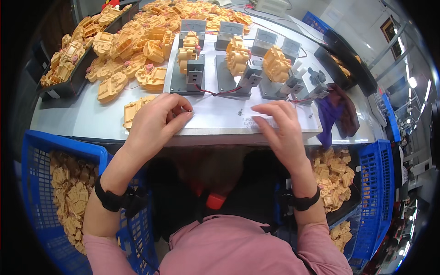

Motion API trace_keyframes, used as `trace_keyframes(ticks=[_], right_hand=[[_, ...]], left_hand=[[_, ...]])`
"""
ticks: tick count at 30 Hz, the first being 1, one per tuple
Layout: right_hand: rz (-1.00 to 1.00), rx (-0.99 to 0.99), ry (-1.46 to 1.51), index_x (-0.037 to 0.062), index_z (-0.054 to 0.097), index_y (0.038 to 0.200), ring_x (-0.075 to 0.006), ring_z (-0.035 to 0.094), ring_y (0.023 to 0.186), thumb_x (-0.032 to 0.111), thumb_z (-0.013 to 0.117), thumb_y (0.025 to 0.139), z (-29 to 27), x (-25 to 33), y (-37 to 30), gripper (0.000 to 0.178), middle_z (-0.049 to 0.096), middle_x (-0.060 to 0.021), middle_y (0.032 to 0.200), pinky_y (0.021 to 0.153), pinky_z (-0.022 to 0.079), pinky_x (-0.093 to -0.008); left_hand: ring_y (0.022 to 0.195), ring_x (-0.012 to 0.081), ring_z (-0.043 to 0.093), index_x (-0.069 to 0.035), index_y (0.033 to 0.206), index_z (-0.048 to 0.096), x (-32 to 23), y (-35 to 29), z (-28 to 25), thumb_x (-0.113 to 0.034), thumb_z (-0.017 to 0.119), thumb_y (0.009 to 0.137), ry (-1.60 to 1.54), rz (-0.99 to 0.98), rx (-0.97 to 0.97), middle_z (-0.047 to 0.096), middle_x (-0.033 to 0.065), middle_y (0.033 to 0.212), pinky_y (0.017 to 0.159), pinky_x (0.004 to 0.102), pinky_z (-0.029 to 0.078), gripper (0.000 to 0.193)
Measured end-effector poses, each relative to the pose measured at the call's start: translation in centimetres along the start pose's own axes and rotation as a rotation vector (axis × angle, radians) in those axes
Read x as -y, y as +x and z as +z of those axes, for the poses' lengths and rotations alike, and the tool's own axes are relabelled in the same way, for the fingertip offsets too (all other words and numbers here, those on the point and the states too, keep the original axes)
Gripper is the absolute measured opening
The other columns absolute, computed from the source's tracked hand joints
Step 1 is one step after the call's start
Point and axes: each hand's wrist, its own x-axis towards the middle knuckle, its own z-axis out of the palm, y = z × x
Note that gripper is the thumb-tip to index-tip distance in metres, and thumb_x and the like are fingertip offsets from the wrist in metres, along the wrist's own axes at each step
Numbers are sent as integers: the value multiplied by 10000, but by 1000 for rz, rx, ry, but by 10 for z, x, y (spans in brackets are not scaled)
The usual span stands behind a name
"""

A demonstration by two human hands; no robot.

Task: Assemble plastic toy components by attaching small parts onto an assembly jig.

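My left hand (158,117) rests at the front left of a white test board (215,120). Its thumb and forefinger are pinched at a tiny dark thing, mostly hidden by the fingertips. My right hand (282,126) hovers over the board's front right, thumb and forefinger apart with nothing between them. Just left of those fingers stands a small metal toggle switch (240,112). Behind my hands, yellow plastic housings sit on three grey fixtures: a left housing (186,57), a middle housing (237,57) and a right housing (276,64). A fourth fixture (317,78) carries no housing.
Analog meters (229,31) line the board's back, and red wires (215,94) link the fixtures. Yellow housings are heaped (133,43) at the back left, beside a black tray (68,85). Blue crates (64,142) flank my lap. A purple cloth (326,114) hangs at the right.
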Motion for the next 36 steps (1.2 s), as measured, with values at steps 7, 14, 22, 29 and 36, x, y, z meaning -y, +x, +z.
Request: trace_keyframes(ticks=[7, 14, 22, 29, 36], right_hand=[[71, 60, 75, 64, 698, 991, -268, 591, 901, 128, 733, 866, 28, 5, 11, 145, 639, -73, 923, 835, 446, -393], [54, 20, 66, 59, 689, 909, -277, 590, 880, 128, 741, 857, 33, 2, 9, 101, 633, -71, 892, 811, 453, -388], [4, -20, -6, 79, 685, 928, -262, 591, 862, 134, 753, 848, 35, 0, 7, 118, 634, -58, 910, 803, 452, -374], [56, -56, 1, 78, 680, 1045, -232, 609, 867, 148, 774, 840, 37, 4, 5, 236, 658, -57, 965, 819, 454, -352], [52, -59, -23, 78, 680, 1066, -236, 618, 887, 112, 777, 831, 38, 4, 2, 257, 665, -58, 978, 825, 457, -355]], left_hand=[[681, 129, 551, -20, 994, 678, 4, 0, 1, -153, 706, 897, -41, 0, 12, 618, 55, 862, 635, 282, 457, 167], [682, 144, 557, -15, 997, 670, 5, 0, 0, -151, 700, 902, -18, 29, 8, 608, 65, 853, 636, 292, 460, 169], [684, 119, 537, -20, 1023, 669, 3, 0, 0, -152, 702, 899, -43, 18, 11, 600, 48, 852, 635, 270, 449, 184], [697, 167, 596, -31, 1019, 669, 2, 0, -5, -153, 713, 884, -115, -28, 29, 616, 87, 837, 650, 313, 487, 186], [709, 110, 546, -17, 1057, 663, 5, 0, -5, -163, 722, 882, -127, -35, 48, 605, 40, 837, 642, 269, 453, 236]])
